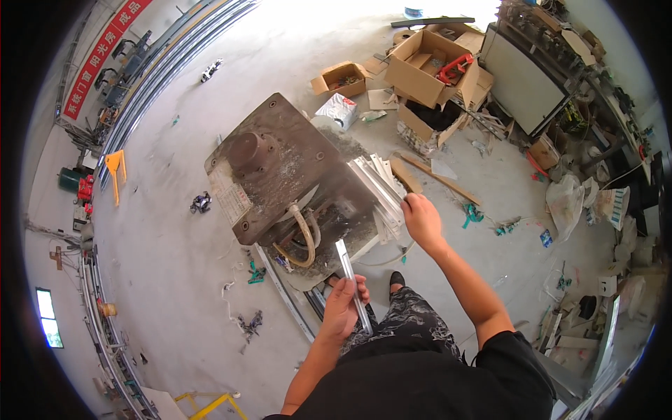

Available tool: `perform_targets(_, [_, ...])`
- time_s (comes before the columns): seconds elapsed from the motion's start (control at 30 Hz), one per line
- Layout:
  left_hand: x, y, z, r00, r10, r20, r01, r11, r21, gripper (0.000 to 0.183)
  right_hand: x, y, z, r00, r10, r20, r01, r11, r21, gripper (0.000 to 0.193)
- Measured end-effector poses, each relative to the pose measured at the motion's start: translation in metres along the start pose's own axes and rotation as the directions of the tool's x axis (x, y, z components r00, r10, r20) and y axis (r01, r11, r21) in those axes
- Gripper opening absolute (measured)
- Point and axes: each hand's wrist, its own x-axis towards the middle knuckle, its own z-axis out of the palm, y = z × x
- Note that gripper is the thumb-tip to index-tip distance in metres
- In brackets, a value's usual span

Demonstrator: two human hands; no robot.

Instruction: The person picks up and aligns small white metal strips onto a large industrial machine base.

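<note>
In my left hand [341,308] is a short silver metal profile strip [347,269], gripped near its middle and pointing up toward the machine. My right hand [423,222] is closed at the near edge of a stack of pale metal strips [378,189]; its fingertips are partly hidden, and I cannot make out whether it holds one. The stack lies at the right side of a brown, rusty press-like machine [280,164]. A bent hose [308,238] loops out of the machine's near side, left of the strip in my left hand.
Open cardboard boxes [423,66] stand beyond the machine, with a smaller box [341,79] and a silver package [337,110] nearer. Wooden slats [441,178] lie right of the stack. Long metal profiles [285,294] rest on the floor below the machine. Cluttered shelving [602,119] lines the right.
</note>
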Motion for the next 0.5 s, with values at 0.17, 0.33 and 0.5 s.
perform_targets(0.17, [-0.001,-0.001,-0.003,0.998,0.052,-0.032,-0.052,0.999,-0.012,0.025,-0.014,-0.037,-0.015,0.977,-0.193,-0.095,0.190,0.981,-0.040,0.020])
perform_targets(0.33, [0.004,0.002,0.010,0.993,0.105,-0.048,-0.106,0.994,-0.022,0.028,-0.115,-0.058,-0.034,0.795,-0.011,0.606,-0.320,0.842,0.435,0.026])
perform_targets(0.5, [0.010,-0.003,0.017,0.997,0.078,0.006,-0.078,0.997,0.001,0.031,-0.148,-0.067,-0.025,0.794,0.031,0.607,-0.459,0.686,0.565,0.019])
